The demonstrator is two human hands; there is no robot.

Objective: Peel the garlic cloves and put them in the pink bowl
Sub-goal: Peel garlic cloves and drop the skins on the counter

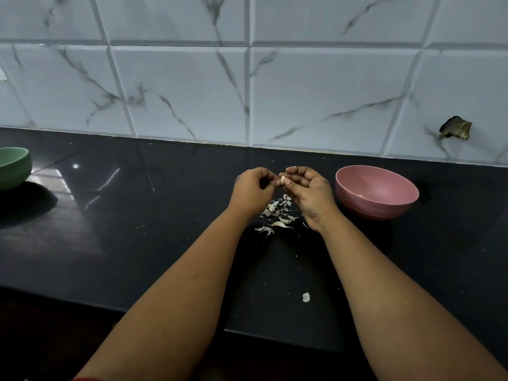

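A pale garlic clove (282, 180) is pinched between the thumb and fingers of my right hand (308, 192), above the black counter. My left hand (254, 189) is curled close beside it, its fingertips at the clove's left end. Below both hands lies a scatter of white garlic skins (279, 213) with a clove (272, 207) among them. The pink bowl (384, 207) stands just right of my right hand, and a pale piece (360, 196) shows inside it.
A green bowl (13, 167) sits at the far left edge of the black counter (137, 215). A single white scrap (306, 297) lies nearer the counter's front edge. A marble-patterned tiled wall rises behind, with a broken hole (455, 127) at the right.
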